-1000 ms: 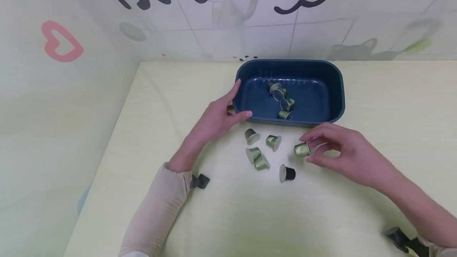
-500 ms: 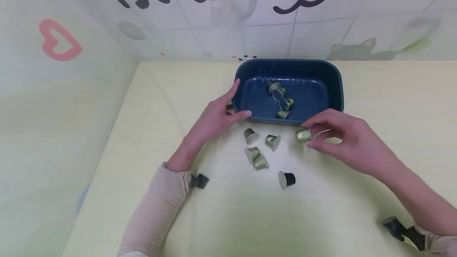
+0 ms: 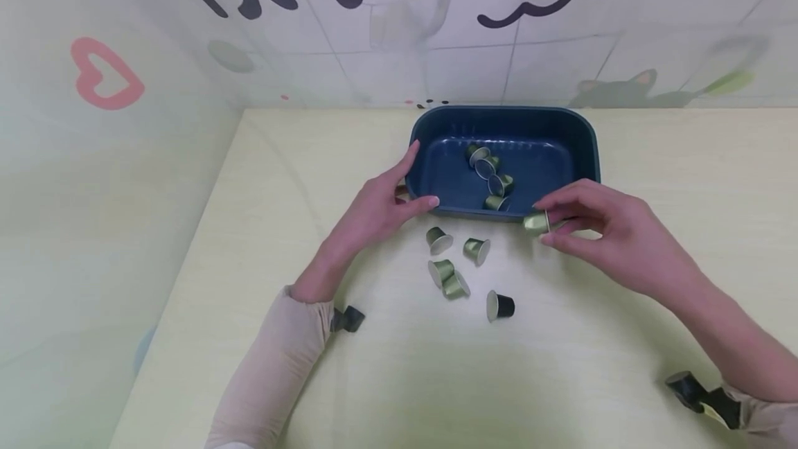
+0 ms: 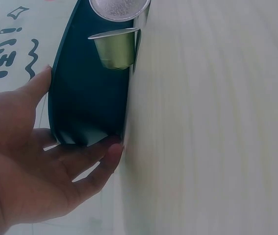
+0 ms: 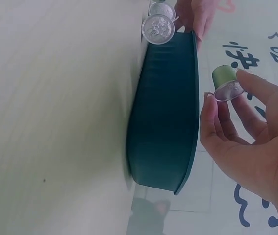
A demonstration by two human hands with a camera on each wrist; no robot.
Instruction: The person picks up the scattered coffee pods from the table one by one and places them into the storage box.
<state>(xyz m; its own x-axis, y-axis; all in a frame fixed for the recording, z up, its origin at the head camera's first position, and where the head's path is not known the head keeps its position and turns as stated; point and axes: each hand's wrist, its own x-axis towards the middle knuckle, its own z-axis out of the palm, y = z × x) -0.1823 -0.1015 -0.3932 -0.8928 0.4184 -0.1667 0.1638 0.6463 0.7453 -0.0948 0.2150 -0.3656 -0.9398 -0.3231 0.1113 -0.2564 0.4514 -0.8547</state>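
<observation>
A dark blue rectangular bin (image 3: 430, 206) stands near the wall, with several green coffee capsules (image 3: 501, 184) in it. My left hand (image 3: 379, 208) grips its left end, thumb at the near rim and fingers along the outer wall. Between thumb and fingertips, my right hand (image 3: 614, 238) pinches a light green coffee capsule (image 3: 534, 224) by its foil-lid end. In the head view that capsule overlaps the bin's near right rim; in the right wrist view the capsule (image 5: 223, 77) appears beyond the rim line, above the bin (image 5: 163, 117).
In front of the bin lie several green capsules (image 3: 476, 251) and, closer to me, one black capsule (image 3: 501, 305) on its side. The pale wooden table (image 3: 399, 380) meets a patterned wall (image 3: 467, 61) behind the bin and another wall at left.
My right hand has lifted and moved toward the bin with the green capsule, from the table in front to the near right rim. The left hand stays on the bin's end.
</observation>
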